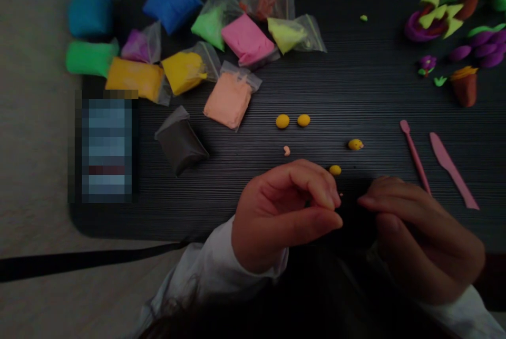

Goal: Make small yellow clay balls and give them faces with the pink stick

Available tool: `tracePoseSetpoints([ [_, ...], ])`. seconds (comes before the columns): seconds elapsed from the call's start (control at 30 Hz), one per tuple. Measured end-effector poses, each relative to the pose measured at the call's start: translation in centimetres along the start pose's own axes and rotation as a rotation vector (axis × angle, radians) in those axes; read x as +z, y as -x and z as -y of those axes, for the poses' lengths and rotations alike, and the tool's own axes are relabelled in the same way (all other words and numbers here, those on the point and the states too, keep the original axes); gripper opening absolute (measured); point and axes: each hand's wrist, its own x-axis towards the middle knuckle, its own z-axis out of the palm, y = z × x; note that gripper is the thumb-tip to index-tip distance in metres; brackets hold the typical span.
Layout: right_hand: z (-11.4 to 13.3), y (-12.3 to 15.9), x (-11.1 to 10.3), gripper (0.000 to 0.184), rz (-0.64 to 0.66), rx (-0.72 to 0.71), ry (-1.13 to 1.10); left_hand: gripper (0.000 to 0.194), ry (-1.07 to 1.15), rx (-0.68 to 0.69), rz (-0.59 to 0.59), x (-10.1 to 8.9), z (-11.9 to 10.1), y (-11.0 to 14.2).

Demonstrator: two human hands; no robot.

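Left hand: the left hand (286,215) is curled above the near edge of the desk (237,191), its thumb and fingertips closed to a narrow pinch; I cannot tell if a small bit is between them.
Right hand: the right hand (429,239) is bent, thumb under the fingers; I cannot tell what it holds.
Small yellow ball: the small yellow ball (335,170) lies just beyond the left fingertips, toward the near edge.
Dotted yellow piece: the dotted yellow piece (355,144), with a pink tip, is a little farther and to the right.
Two yellow balls: the two yellow balls (282,121) sit side by side, and the peach bit (286,151) is nearer.
Pink tools: the pink tools (454,170) lie toward the right edge.
Clay packets: the clay packets (247,39) spread from the far left corner.
Clay models: the clay models (464,86) stand at the far right.
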Motion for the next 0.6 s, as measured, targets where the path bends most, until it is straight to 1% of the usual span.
tracePoseSetpoints([
  [0.1, 0.04, 0.06, 0.07, 0.036, -0.012, -0.001, -0.014, 0.009, -0.023, 0.007, -0.010, -0.01, 0.03, -0.02],
  [0.23, 0.11, 0.16, 0.05, 0.031, -0.024, 0.022, 0.021, 0.011, -0.056, 0.017, -0.028, -0.04, 0.04, -0.02],
  [0.33, 0.11, 0.20, 0.06, 0.029, -0.024, 0.022, 0.042, 0.010, -0.041, 0.040, -0.027, 0.03, 0.17, 0.01],
  [0.43, 0.03, 0.25, 0.19, 0.029, -0.043, 0.007, 0.057, 0.008, -0.038, 0.092, -0.041, 0.21, 0.39, 0.08],
  [0.5, -0.04, 0.30, 0.29, 0.029, -0.064, -0.005, 0.052, 0.007, -0.033, 0.126, -0.044, 0.32, 0.52, 0.12],
  [0.6, -0.13, 0.35, 0.36, 0.029, -0.074, -0.007, 0.027, 0.004, -0.022, 0.142, -0.034, 0.39, 0.64, 0.14],
])
